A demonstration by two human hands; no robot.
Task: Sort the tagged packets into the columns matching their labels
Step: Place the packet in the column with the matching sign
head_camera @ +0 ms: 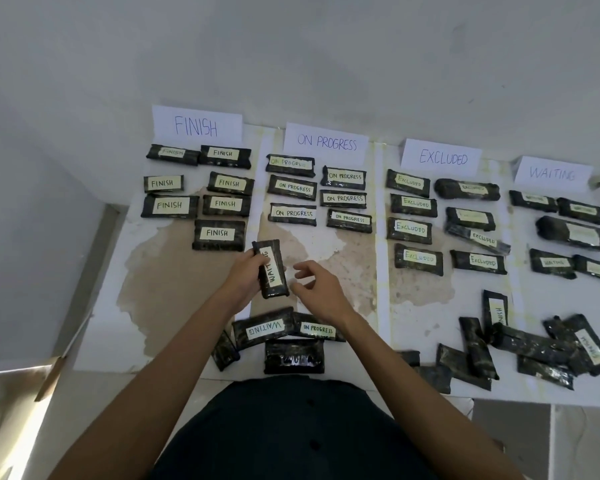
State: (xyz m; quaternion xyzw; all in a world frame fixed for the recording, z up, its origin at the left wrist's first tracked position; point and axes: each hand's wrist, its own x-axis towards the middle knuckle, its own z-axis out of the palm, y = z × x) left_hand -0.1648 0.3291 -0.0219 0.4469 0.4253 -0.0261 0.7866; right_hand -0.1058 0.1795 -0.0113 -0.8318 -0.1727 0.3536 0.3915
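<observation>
My left hand [245, 271] grips a black packet tagged WAITING [271, 271], held upright above the table between the FINISH and ON PROGRESS columns. My right hand [317, 285] hovers just right of that packet with loosely curled fingers, holding nothing. Four paper headers stand at the back: FINISH [196, 125], ON PROGRESS [326, 143], EXCLUDED [442, 157], WAITING [553, 174]. Several tagged packets lie in rows below each header. Near the front edge lie a WAITING packet [264, 329], an ON PROGRESS packet [317, 329] and a face-down packet [294, 356].
A loose heap of several black packets [534, 348] lies at the front right, one tagged FINISH [496, 311] standing on end. The white table [174, 271] has worn brown patches. A wall rises behind the headers. The table's left edge drops to the floor.
</observation>
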